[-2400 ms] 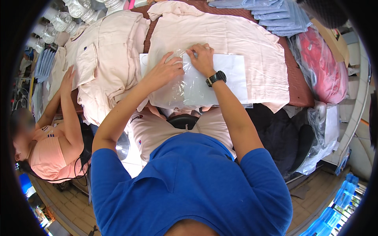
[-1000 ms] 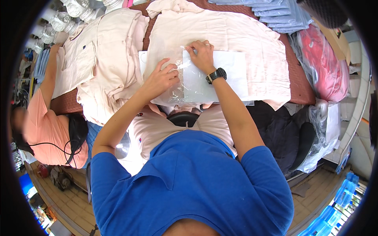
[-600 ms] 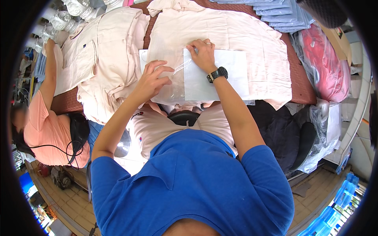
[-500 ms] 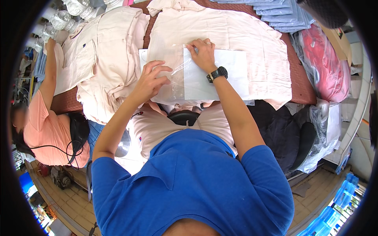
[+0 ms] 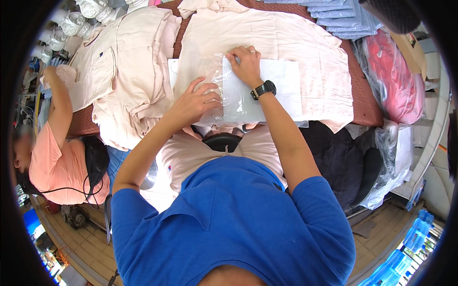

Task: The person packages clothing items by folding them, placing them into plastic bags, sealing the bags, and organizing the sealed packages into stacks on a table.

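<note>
A cream garment point(image 5: 315, 62) lies spread on the brown table in front of me. On it rests a white sheet point(image 5: 279, 88), with a clear plastic bag point(image 5: 217, 71) crinkled along its left side. My right hand point(image 5: 247, 66), wearing a black watch, bends its fingers down onto the upper left of the sheet and pins the plastic there. My left hand point(image 5: 198, 102) reaches in from the left, fingers spread and slightly bent over the clear plastic. Its fingertips are at the left edge of the white sheet, and I cannot tell whether they press on it.
A pile of cream garments point(image 5: 138, 66) sits to the left. Bagged light-blue garments point(image 5: 346, 19) are stacked at the far right, beside red items in clear plastic point(image 5: 389, 76). A black bag point(image 5: 334, 157) is by my right. Another person point(image 5: 62, 157) works at the left.
My left hand has moved right and slightly nearer, bringing the loose plastic toward the white sheet. My right hand has stayed in place. The other person's arm has shifted at the left.
</note>
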A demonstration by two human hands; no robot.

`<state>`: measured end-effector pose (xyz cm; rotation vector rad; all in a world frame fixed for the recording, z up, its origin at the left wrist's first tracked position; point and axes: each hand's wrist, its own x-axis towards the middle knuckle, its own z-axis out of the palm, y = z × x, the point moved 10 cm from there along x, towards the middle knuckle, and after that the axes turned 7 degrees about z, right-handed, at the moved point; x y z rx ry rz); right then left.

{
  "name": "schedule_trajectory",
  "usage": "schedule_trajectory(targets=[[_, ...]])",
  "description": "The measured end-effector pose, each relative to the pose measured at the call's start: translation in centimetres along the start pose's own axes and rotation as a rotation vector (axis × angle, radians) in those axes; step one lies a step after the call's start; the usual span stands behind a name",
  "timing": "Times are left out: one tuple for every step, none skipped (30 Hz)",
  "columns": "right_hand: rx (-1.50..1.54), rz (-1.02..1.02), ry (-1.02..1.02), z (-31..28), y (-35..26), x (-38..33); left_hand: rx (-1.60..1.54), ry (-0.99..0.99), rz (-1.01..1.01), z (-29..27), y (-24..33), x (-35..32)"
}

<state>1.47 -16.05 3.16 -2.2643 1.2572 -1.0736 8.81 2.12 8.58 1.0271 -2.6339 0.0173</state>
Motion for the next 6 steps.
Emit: schedule_trajectory(targets=[[0.007,-0.001,0.001,0.01,-0.06,0.00,-0.013,-0.016,-0.006,0.64,-0.06,-0.03],[0.014,-0.002,0.001,0.01,-0.10,0.02,-0.027,-0.031,-0.012,1.16,-0.13,-0.07],[0.011,-0.006,0.000,0.00,-0.17,0.02,-0.041,0.016,-0.017,0.95,-0.23,-0.16],[0.009,-0.010,0.000,0.00,-0.23,0.02,-0.056,0.064,-0.023,0.67,-0.38,-0.36],[0.008,-0.014,-0.001,-0.03,-0.28,0.02,-0.071,0.111,-0.029,0.30,-0.57,-0.64],[0.006,-0.009,-0.013,0.08,-0.20,-0.01,-0.071,0.111,-0.028,0.33,-0.56,-0.64]])
